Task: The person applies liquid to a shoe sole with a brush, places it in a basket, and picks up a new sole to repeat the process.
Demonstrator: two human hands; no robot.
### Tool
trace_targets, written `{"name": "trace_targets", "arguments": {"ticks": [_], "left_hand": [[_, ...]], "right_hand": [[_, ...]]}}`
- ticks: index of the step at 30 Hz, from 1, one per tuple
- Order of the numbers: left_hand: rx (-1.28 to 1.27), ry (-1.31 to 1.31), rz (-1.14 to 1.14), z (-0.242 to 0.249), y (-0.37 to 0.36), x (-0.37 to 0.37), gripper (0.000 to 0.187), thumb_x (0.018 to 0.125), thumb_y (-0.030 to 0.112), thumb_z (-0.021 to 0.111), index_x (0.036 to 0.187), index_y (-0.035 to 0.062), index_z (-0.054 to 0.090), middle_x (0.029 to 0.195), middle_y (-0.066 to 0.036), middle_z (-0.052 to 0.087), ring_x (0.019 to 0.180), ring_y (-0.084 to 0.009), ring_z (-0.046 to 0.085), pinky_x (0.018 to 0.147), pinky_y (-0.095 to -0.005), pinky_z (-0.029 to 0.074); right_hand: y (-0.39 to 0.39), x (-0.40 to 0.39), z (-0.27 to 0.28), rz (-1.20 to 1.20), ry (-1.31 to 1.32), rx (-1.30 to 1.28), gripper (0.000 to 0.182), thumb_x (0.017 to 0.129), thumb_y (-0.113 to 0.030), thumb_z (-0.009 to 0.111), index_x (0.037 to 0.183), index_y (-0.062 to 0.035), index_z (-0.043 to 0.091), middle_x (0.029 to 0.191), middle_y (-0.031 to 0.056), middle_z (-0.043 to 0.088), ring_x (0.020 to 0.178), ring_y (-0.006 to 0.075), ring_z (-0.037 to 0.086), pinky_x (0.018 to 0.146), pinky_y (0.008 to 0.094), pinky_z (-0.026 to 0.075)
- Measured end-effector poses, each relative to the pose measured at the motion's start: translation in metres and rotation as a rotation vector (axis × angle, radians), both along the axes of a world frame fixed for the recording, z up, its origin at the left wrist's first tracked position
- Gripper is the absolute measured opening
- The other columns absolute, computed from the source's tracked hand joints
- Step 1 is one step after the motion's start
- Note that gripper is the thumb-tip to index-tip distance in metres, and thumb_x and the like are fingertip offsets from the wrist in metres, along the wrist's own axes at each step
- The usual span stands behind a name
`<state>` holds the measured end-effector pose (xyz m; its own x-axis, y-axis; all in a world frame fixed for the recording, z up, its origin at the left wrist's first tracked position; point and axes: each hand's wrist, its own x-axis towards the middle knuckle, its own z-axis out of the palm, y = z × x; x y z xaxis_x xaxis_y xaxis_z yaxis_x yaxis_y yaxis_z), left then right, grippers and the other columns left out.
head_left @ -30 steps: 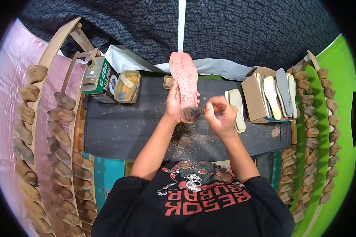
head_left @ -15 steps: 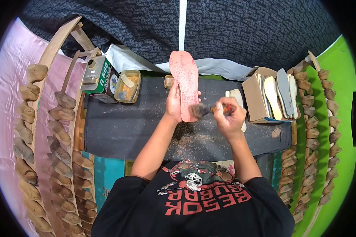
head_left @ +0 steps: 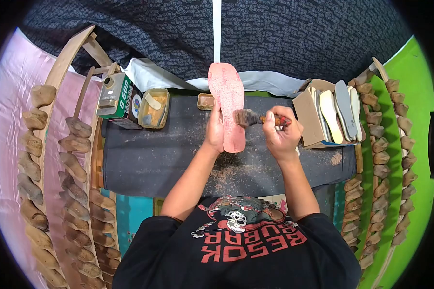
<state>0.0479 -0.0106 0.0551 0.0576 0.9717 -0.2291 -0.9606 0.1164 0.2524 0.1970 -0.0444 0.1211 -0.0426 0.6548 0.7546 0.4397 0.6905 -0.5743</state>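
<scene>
My left hand [head_left: 215, 129] grips a pink shoe sole [head_left: 230, 91] along its left edge and holds it upright above the dark table. Speckles and faint markings cover the sole's face. In my right hand [head_left: 283, 135] is a brush [head_left: 250, 118] with a dark, worn head and a reddish handle, my fingers closed round the handle. The bristles touch the right side of the sole, around its lower middle. My left fingertips are hidden behind the sole.
Crumbs litter the dark tabletop [head_left: 178, 159]. At the back left stand a G 600 can [head_left: 118, 101] and a tub [head_left: 155, 108] with tools. A small container [head_left: 206, 101] sits behind the sole. A cardboard box [head_left: 311, 118] of soles is at right. Racks of wooden shoe lasts [head_left: 74, 164] flank both sides.
The brush has moved up the sole, from near its lower end to the lower middle, with my right hand rising. The sole has shifted only slightly.
</scene>
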Motion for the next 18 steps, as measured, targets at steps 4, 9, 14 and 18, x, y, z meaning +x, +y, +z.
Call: {"name": "trace_targets", "arguments": {"ticks": [4, 9, 14, 18], "left_hand": [[0.012, 0.003, 0.020, -0.018, 0.000, -0.009, 0.060, 0.104, 0.057, 0.031, 0.129, 0.0081, 0.056, 0.099, -0.014, 0.070, 0.083, -0.0256, 0.070, 0.075, -0.0404, 0.059], [0.286, 0.288, -0.138, -0.038, -0.002, -0.032, 0.061, 0.104, 0.057, 0.031, 0.132, 0.0080, 0.053, 0.108, -0.012, 0.067, 0.086, -0.0235, 0.068, 0.075, -0.0380, 0.058], [0.206, 0.354, -0.121, -0.024, -0.007, -0.013, 0.064, 0.104, 0.058, 0.028, 0.128, 0.0049, 0.055, 0.101, -0.011, 0.068, 0.080, -0.0207, 0.068, 0.070, -0.0349, 0.058], [0.136, 0.264, -0.076, -0.016, -0.009, 0.000, 0.066, 0.104, 0.059, 0.026, 0.128, 0.0048, 0.055, 0.102, -0.012, 0.068, 0.082, -0.0212, 0.068, 0.071, -0.0359, 0.058]], "right_hand": [[-0.013, -0.001, -0.004, 0.033, -0.010, -0.044, 0.007, 0.086, -0.003, 0.068, 0.088, -0.0008, 0.062, 0.069, 0.0052, 0.061, 0.055, 0.0099, 0.055, 0.052, 0.0256, 0.045], [-0.029, 0.000, -0.017, 0.148, -0.041, -0.148, 0.008, 0.083, -0.002, 0.070, 0.085, -0.0022, 0.062, 0.067, 0.0055, 0.060, 0.054, 0.0111, 0.057, 0.051, 0.0266, 0.045], [0.007, -0.002, 0.000, -0.023, 0.017, 0.004, 0.007, 0.086, -0.002, 0.068, 0.089, -0.0010, 0.061, 0.069, 0.0046, 0.061, 0.057, 0.0083, 0.057, 0.053, 0.0250, 0.046], [0.004, 0.001, -0.006, -0.014, 0.049, -0.021, 0.008, 0.086, -0.001, 0.068, 0.089, -0.0012, 0.061, 0.069, 0.0042, 0.061, 0.056, 0.0082, 0.055, 0.053, 0.0250, 0.046]]}}
